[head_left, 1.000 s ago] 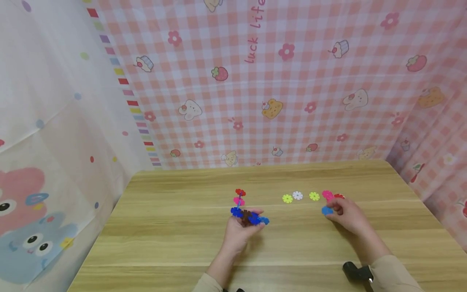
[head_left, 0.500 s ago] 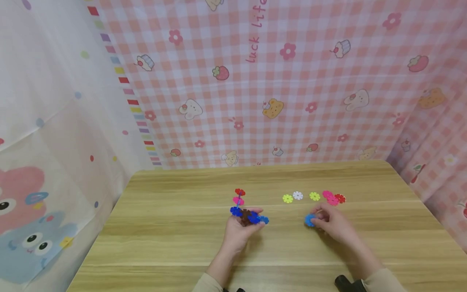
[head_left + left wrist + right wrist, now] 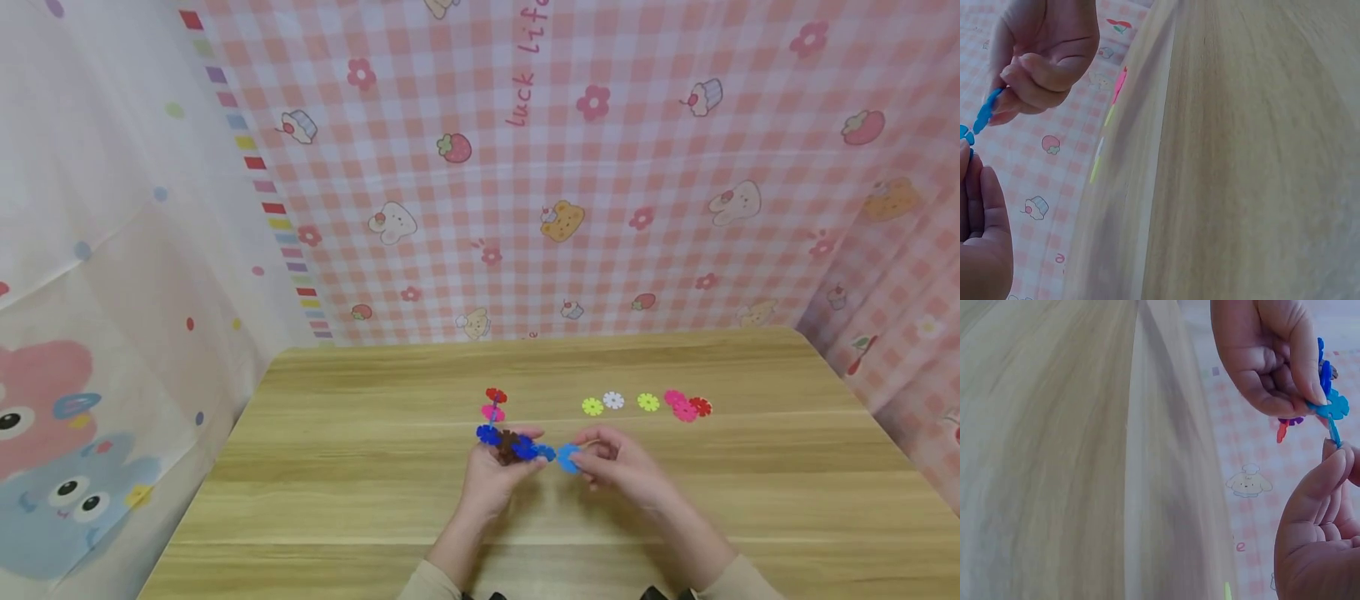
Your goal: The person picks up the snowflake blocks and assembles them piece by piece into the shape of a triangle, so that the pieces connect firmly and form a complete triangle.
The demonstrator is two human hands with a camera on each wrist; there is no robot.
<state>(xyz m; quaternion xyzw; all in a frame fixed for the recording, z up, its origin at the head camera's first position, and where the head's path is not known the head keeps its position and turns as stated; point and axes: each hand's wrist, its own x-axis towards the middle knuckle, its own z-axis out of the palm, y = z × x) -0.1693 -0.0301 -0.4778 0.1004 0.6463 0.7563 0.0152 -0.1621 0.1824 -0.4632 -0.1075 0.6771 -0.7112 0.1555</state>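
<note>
My left hand grips a chain of linked plastic snowflake discs. A brown disc sits among dark blue ones, and a pink disc and a red disc lead off the far end. At its near end, a blue end disc is pinched by the left thumb and fingers. My right hand pinches a loose light blue snowflake disc by its edge. In the right wrist view this disc meets the end disc edge to edge; whether they interlock I cannot tell.
On the wooden table, a yellow disc, a white disc and another yellow disc lie in a row. Right of them, pink discs overlap near a red disc. A checked cloth hangs behind.
My right hand has carried the light blue disc leftward from beside the pink and red discs to the chain's end. The left hand has stayed almost still.
</note>
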